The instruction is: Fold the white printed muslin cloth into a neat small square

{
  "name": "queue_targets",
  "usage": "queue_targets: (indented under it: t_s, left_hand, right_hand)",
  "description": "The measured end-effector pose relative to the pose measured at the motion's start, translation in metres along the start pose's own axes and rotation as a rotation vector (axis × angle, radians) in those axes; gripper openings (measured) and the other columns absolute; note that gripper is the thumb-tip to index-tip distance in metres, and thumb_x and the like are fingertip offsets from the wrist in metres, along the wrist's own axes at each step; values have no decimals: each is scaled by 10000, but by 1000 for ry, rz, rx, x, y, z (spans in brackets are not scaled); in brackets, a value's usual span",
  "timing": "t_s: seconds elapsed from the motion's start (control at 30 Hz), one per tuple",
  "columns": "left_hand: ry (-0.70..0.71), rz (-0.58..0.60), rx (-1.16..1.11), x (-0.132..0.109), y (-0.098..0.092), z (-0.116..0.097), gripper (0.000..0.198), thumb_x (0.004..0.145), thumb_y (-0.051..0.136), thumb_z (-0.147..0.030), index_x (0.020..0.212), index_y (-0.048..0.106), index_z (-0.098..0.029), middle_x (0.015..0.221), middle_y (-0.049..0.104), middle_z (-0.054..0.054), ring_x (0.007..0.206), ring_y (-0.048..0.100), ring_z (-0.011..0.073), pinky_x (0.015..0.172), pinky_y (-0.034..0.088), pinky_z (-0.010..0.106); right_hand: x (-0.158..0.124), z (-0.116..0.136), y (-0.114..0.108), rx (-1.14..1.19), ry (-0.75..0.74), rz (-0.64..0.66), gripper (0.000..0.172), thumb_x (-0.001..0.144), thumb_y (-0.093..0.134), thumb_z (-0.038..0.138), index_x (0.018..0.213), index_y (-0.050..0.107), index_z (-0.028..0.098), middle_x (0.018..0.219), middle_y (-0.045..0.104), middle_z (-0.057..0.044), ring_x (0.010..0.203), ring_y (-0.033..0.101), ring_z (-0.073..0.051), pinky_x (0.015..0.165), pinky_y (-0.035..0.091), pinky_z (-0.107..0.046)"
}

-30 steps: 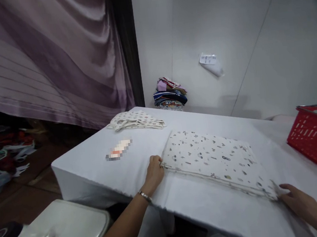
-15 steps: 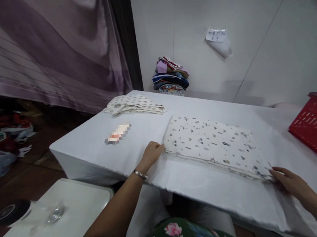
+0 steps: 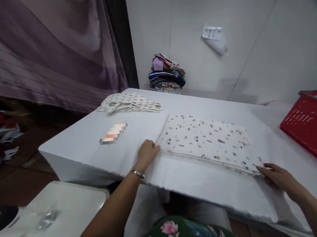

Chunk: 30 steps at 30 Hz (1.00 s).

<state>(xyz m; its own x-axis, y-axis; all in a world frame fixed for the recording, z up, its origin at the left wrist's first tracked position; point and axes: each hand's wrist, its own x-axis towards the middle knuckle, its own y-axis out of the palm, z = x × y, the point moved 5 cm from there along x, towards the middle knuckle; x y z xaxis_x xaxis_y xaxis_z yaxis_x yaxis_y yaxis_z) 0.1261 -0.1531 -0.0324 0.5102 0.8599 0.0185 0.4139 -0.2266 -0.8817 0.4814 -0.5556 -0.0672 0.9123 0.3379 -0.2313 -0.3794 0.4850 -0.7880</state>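
A folded white cloth with small dark prints point(image 3: 206, 141) lies flat on the white-covered table point(image 3: 199, 182). My left hand point(image 3: 147, 154) pinches the cloth's near left corner, fingers closed on the edge. At the near right corner my right hand point(image 3: 278, 175) grips the cloth, its fingers curled over the corner. Both forearms reach in from the bottom of the view.
A second printed cloth point(image 3: 128, 102) lies bunched at the table's far left. A small blurred object point(image 3: 113, 132) sits left of centre. A red plastic basket point(image 3: 315, 128) stands at the right. Folded clothes point(image 3: 166, 74) are stacked by the wall. A white side table point(image 3: 47, 220) stands lower left.
My hands stay on the cloth's two near corners. The view has tilted down and shifted, and the cloth's near edge has been drawn a little straighter.
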Motion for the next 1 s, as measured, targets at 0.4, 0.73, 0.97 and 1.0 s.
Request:
queue_targets:
  t_s: [0.4, 0.73, 0.97, 1.0]
  left_hand:
    - [460, -4, 232, 11, 23, -48, 536, 893, 348, -446, 1351, 425, -177, 1478, 333, 81, 1376, 239, 273, 1102, 204, 481]
    - [333, 187, 268, 34, 37, -28, 641, 867, 283, -527, 1406, 367, -191, 1503, 259, 83, 1379, 232, 297, 1075, 235, 538]
    - [509, 66, 388, 64, 46, -79, 624, 860, 305, -506, 1379, 416, -179, 1504, 255, 81, 1401, 170, 273, 1104, 163, 515]
    - [528, 70, 398, 67, 52, -80, 622, 858, 309, -505, 1375, 424, -178, 1502, 258, 78, 1401, 169, 275, 1105, 159, 513]
  right_hand:
    - [-13, 93, 60, -553, -680, -130, 621, 902, 291, 531, 1380, 411, 153, 1479, 298, -103, 1381, 199, -274, 1099, 198, -513]
    - [9, 93, 31, -93, -487, 41, 502, 864, 464, 485, 1263, 562, 197, 1394, 442, -94, 1315, 354, -268, 1100, 247, -417]
    - [119, 98, -13, 231, -89, -122, 373, 820, 543, 316, 1126, 616, 117, 1025, 661, -105, 993, 595, -235, 856, 467, -343]
    - [133, 101, -12, 247, -80, -109, 401, 809, 561, 316, 1151, 596, 107, 1014, 658, -109, 967, 600, -230, 814, 479, -329]
